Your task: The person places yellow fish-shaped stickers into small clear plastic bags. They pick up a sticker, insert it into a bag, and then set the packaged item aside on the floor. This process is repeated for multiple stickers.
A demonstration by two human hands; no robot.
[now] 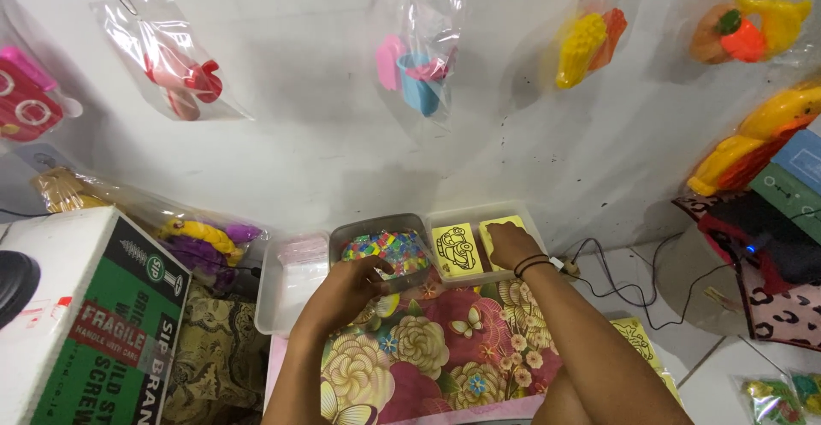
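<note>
Over a clear tray (pixel 445 217), right hand (pixel 511 243) touches yellow cards (pixel 456 249) (flat).

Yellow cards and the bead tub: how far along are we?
Done: nothing shows finished; no filled bag is in view near the hands. In hand: the right hand rests on yellow cards in the clear tray, while the left hand touches the tub of colourful beads. Left: both containers look stocked.

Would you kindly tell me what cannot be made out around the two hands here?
Head view only:
- Right hand covers most of one yellow card; its drawing is hidden.
- Left hand fingertips hidden behind the tub of coloured pieces's rim.
- Coloured pieces too small to identify.
</note>
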